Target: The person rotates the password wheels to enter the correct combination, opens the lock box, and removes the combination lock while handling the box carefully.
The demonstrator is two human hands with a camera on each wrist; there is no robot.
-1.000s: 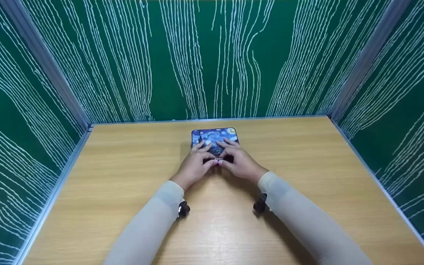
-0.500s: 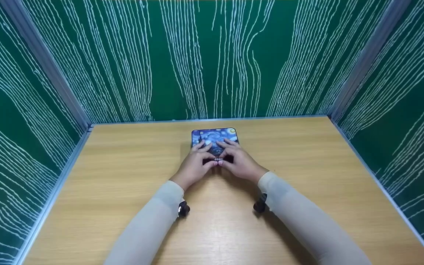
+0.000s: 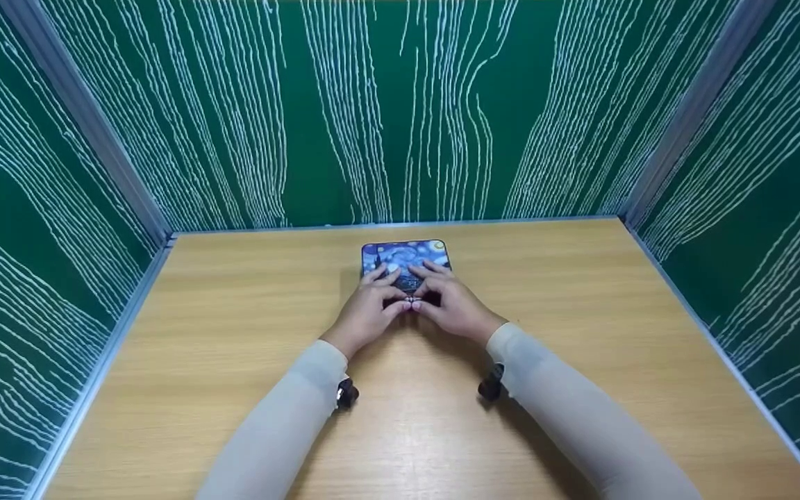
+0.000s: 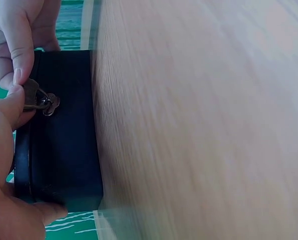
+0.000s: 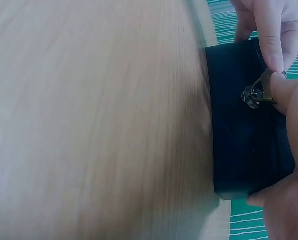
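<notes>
A box (image 3: 403,260) with a blue swirling night-sky picture on its lid sits on the table. Its dark front (image 4: 63,145) bears a metal latch (image 4: 50,105), seen in both wrist views. My left hand (image 3: 365,316) lies at the box's left half, thumb and a finger pinching the latch's flap. From the other side, my right hand (image 3: 457,309) pinches that same flap, the thumb tips almost meeting. Other fingers of both hands rest on the lid and reach round the box's sides. The lid looks closed. Fingers partly cover the flap.
The wooden table (image 3: 400,417) spreads around the box. Green panels with white wavy lines (image 3: 414,111) stand behind and at both sides, joined by grey posts (image 3: 94,118). A small black device sits at each wrist.
</notes>
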